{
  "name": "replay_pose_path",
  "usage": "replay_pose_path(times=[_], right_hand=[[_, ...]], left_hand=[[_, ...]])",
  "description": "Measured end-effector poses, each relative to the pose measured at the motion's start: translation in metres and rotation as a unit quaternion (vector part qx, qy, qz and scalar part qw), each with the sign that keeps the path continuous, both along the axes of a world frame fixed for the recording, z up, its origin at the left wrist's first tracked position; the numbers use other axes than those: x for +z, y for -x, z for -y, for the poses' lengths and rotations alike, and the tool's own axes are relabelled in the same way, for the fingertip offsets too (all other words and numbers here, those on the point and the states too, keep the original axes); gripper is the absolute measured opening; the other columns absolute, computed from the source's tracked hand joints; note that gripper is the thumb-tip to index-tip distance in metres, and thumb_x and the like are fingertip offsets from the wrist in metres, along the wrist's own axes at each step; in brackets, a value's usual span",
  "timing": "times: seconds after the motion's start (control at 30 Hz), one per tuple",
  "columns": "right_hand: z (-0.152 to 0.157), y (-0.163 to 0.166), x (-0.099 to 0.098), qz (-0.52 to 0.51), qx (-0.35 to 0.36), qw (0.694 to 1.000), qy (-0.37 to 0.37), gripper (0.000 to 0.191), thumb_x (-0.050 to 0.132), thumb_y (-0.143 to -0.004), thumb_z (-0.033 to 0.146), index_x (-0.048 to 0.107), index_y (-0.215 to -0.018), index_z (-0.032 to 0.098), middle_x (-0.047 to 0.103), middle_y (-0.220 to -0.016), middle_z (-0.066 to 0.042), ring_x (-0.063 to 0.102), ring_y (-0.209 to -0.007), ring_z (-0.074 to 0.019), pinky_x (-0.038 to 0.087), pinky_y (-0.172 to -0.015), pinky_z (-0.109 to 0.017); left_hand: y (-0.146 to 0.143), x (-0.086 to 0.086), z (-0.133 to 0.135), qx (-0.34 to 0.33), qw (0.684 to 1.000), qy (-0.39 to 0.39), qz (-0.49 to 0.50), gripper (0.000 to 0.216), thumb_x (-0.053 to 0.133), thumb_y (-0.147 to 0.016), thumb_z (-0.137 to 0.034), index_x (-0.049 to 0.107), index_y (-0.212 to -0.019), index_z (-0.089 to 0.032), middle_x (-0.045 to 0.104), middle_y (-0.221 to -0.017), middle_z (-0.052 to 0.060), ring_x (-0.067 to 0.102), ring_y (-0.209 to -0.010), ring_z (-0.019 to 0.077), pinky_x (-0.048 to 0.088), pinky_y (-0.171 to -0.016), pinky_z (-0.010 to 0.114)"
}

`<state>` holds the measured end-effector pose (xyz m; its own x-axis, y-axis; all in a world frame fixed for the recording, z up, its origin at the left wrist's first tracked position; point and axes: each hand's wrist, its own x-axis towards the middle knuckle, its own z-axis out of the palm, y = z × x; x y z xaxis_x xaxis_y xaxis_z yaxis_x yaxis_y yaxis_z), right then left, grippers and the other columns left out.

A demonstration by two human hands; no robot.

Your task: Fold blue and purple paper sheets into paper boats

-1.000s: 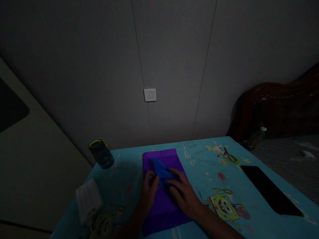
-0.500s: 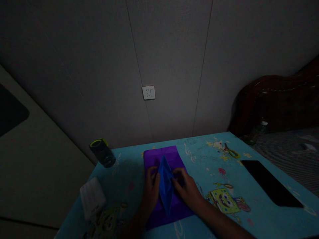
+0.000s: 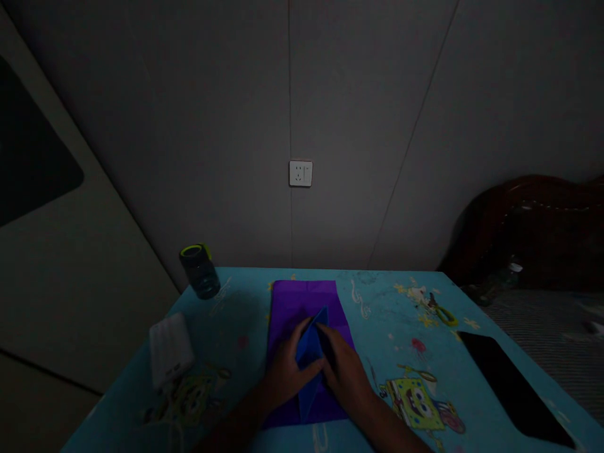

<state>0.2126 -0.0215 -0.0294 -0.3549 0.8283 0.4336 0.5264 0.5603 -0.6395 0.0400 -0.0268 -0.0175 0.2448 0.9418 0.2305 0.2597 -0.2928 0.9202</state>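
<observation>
A folded blue paper (image 3: 310,352) lies on a purple sheet (image 3: 302,302) in the middle of a light blue cartoon-print table (image 3: 377,314). My left hand (image 3: 285,371) presses on the blue paper from the left, fingers closed over its edge. From the right, my right hand (image 3: 344,368) covers the fold, its fingers pinched against the paper's upper tip. The lower point of the blue paper sticks out between my wrists.
A dark cup with a yellow-green rim (image 3: 199,270) stands at the table's back left corner. A white power bank (image 3: 168,349) lies at the left. A black phone (image 3: 512,380) lies at the right. A wall socket (image 3: 301,173) is behind; a dark wooden bed headboard (image 3: 533,226) is at the right.
The blue paper has been turned and folded further; both hands have closed in over it. The camera has shifted, so the table sits more square in view.
</observation>
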Motion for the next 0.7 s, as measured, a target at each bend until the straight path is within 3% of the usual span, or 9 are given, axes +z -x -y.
replay_pose_path(times=[0.13, 0.23, 0.43, 0.57, 0.7], right_hand=[[0.001, 0.002, 0.004, -0.013, -0.038, 0.999, 0.012, 0.032, 0.047, -0.086, 0.014, 0.05, -0.118, 0.019, 0.069, -0.107, -0.011, 0.068, -0.095, -0.0233, 0.055, -0.083, -0.035], [0.005, 0.006, 0.009, -0.01, -0.069, 0.997, 0.026, 0.012, 0.046, -0.093, 0.023, 0.051, -0.104, 0.021, 0.069, -0.089, -0.006, 0.069, -0.079, -0.0214, 0.053, -0.071, -0.032], [0.008, 0.009, 0.013, 0.034, -0.111, 0.992, 0.05, 0.027, 0.057, -0.089, 0.035, 0.049, -0.11, 0.02, 0.068, -0.092, -0.007, 0.068, -0.077, -0.0234, 0.05, -0.066, -0.032], [0.005, 0.008, 0.012, 0.056, -0.138, 0.987, 0.064, 0.02, 0.06, -0.082, 0.028, 0.048, -0.097, 0.021, 0.065, -0.082, -0.005, 0.065, -0.073, -0.0235, 0.047, -0.063, -0.031], [0.006, 0.009, 0.014, 0.026, -0.119, 0.99, 0.071, 0.022, 0.059, -0.075, 0.021, 0.047, -0.094, 0.021, 0.063, -0.08, -0.002, 0.062, -0.071, -0.0212, 0.044, -0.063, -0.03]], left_hand=[[0.001, -0.001, -0.001, 0.0, 1.0, -0.02, -0.009, 0.071, 0.065, -0.081, -0.025, 0.034, -0.145, -0.022, 0.049, -0.146, 0.012, 0.048, -0.133, 0.0281, 0.039, -0.111, 0.046], [0.003, 0.0, 0.0, -0.013, 1.0, -0.022, 0.004, 0.065, 0.058, -0.086, -0.028, 0.035, -0.146, -0.022, 0.048, -0.147, 0.011, 0.046, -0.134, 0.0276, 0.036, -0.113, 0.046], [0.007, 0.002, 0.004, -0.003, 0.999, 0.006, 0.043, 0.056, 0.049, -0.093, -0.033, 0.037, -0.147, -0.024, 0.043, -0.152, 0.008, 0.039, -0.139, 0.0262, 0.03, -0.117, 0.045], [0.003, 0.0, 0.006, -0.015, 1.0, -0.02, 0.006, 0.065, 0.057, -0.089, -0.032, 0.033, -0.149, -0.026, 0.046, -0.15, 0.009, 0.046, -0.134, 0.0277, 0.035, -0.113, 0.045], [0.002, -0.004, 0.005, -0.007, 0.999, -0.037, -0.017, 0.067, 0.058, -0.087, -0.027, 0.034, -0.149, -0.026, 0.045, -0.15, 0.009, 0.046, -0.134, 0.0285, 0.036, -0.113, 0.045]])
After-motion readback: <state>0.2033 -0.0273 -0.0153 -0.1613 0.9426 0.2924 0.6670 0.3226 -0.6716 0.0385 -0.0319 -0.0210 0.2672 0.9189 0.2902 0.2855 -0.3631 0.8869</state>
